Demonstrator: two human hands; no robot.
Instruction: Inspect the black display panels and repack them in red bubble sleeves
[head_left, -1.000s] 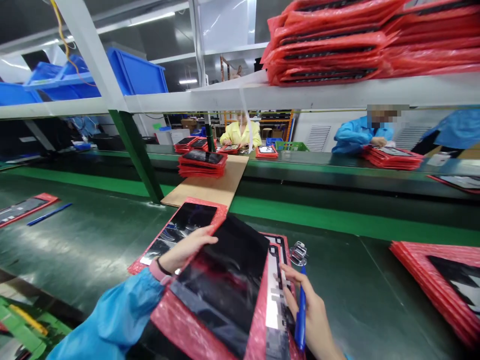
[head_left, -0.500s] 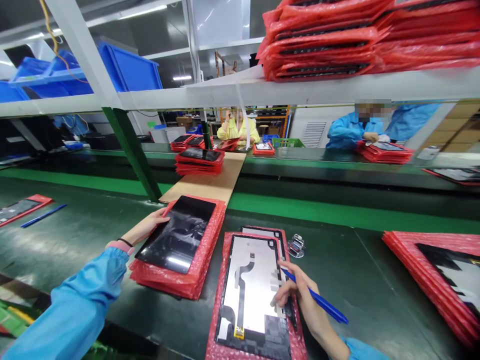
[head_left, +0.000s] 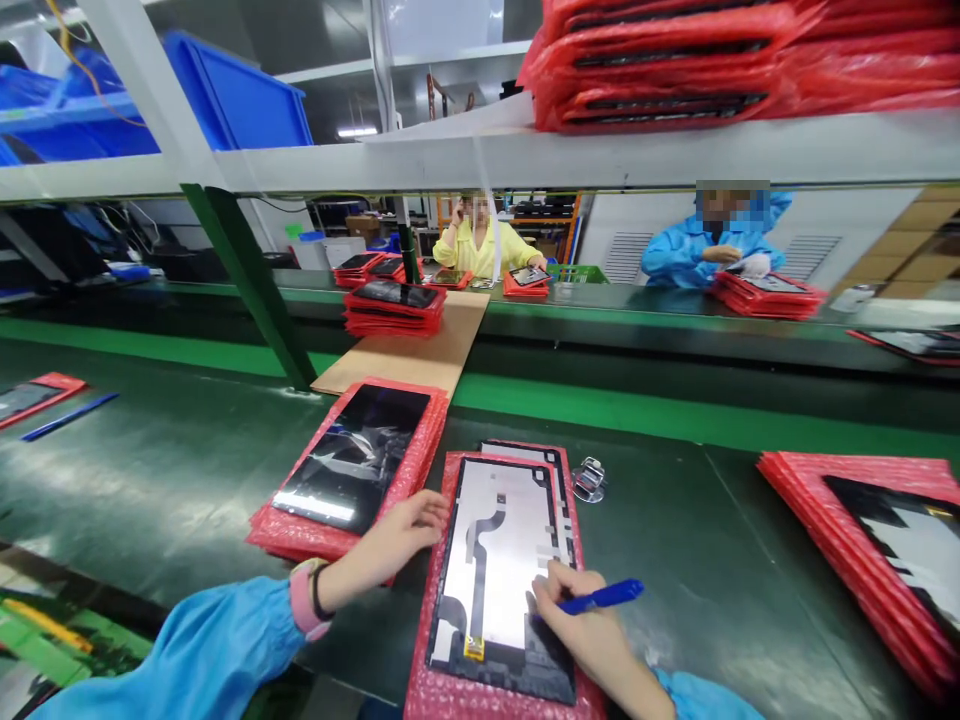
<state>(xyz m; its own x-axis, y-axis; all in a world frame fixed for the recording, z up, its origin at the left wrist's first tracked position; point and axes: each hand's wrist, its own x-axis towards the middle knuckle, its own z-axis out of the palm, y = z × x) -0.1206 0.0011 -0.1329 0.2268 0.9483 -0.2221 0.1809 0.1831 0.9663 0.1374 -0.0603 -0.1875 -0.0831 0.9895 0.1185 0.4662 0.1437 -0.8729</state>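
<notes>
On the green surface (head_left: 712,570), left to right: stack of dark screens (head_left: 352,455) in red wrap; left hand (head_left: 409,525), fingers loosely open, touching the left edge of the upturned panel (head_left: 499,540), moved there from the stack's far corner; right hand (head_left: 574,620), fingers closed round the blue pen (head_left: 604,597), its tip hidden; right-hand stack (head_left: 885,540), cut off by the frame.

Lit brightly and evenly from above, with one ceiling tube (head_left: 358,131) glowing far behind. White glare streaked along the black screen (head_left: 352,455), softer shine on the silver-backed panel (head_left: 487,600) and green belt (head_left: 150,480). Shadows faint. Sharp around the blue pen (head_left: 600,597); bent and stretched toward the edges, soft in the distance.
</notes>
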